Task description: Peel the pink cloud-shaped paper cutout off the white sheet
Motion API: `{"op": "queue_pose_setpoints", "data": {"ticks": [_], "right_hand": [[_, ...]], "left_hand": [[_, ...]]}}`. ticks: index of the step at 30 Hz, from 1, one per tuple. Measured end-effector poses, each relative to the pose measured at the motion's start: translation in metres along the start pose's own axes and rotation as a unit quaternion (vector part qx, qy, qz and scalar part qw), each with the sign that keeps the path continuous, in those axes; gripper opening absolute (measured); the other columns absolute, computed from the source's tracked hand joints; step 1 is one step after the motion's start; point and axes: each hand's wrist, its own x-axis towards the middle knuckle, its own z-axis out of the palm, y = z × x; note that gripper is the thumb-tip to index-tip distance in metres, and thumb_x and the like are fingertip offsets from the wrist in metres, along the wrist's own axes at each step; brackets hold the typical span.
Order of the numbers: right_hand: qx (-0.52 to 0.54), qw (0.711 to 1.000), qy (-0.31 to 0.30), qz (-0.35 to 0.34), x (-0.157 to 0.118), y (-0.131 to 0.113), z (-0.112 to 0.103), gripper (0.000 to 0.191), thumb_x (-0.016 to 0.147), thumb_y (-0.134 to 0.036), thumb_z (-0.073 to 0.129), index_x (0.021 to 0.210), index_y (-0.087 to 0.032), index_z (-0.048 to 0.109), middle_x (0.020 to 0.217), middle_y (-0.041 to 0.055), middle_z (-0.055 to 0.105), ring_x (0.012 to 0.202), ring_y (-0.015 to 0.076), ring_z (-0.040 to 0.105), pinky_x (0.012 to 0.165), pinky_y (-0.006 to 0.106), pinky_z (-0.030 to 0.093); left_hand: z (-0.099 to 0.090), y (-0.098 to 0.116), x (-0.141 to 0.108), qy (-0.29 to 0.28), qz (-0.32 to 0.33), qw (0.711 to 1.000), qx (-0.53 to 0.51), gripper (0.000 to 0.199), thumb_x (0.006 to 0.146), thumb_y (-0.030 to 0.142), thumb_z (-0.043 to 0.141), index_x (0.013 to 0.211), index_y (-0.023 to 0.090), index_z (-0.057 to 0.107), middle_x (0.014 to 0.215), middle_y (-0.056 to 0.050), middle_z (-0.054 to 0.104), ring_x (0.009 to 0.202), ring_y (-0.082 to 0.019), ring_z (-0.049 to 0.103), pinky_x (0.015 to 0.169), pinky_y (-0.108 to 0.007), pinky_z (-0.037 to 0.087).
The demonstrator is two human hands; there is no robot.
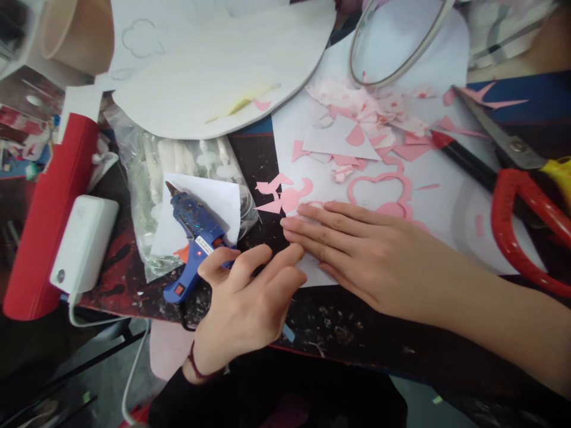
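Observation:
My right hand lies flat, fingers stretched out, over pink paper pieces on a white sheet. Just left of it, my left hand hovers with its fingers bent and apart, and nothing shows in them. Its index finger is beside a blue hot glue gun, whose small red light is lit. The glue gun rests on a white paper over a clear plastic bag. Near my right hand is a pink flower-shaped paper outline.
Red-handled scissors lie at the right, near a hoop. Pink scraps are heaped mid-sheet. A large white board covers the back. At left are a white power bank with a cable and a red box.

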Motion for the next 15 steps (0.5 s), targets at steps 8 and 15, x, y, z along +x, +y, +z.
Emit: {"op": "queue_pose_setpoints", "data": {"ticks": [8, 15], "right_hand": [[-0.003, 1.0, 0.006, -0.005, 0.0005, 0.0002, 0.0011, 0.046, 0.103, -0.02, 0.044, 0.146, -0.007, 0.052, 0.154, 0.0077, 0.052, 0.141, 0.0277, 0.053, 0.118, 0.047, 0.048], [-0.007, 1.0, 0.009, -0.008, 0.0014, 0.0, 0.0005, 0.045, 0.102, -0.019, 0.045, 0.145, -0.007, 0.053, 0.153, 0.0082, 0.053, 0.139, 0.0283, 0.055, 0.117, 0.047, 0.049]], "left_hand": [[0.0023, -0.0016, -0.0022, 0.008, 0.008, 1.0, 0.001, 0.02, 0.089, 0.005, 0.054, 0.087, 0.024, 0.06, 0.099, -0.002, 0.072, 0.091, -0.019, 0.053, 0.086, -0.042, 0.029], [0.0021, -0.0009, -0.0029, 0.02, 0.003, 1.0, -0.007, 0.021, 0.091, 0.005, 0.052, 0.084, 0.024, 0.057, 0.098, 0.001, 0.075, 0.086, -0.018, 0.052, 0.086, -0.042, 0.028]]}}
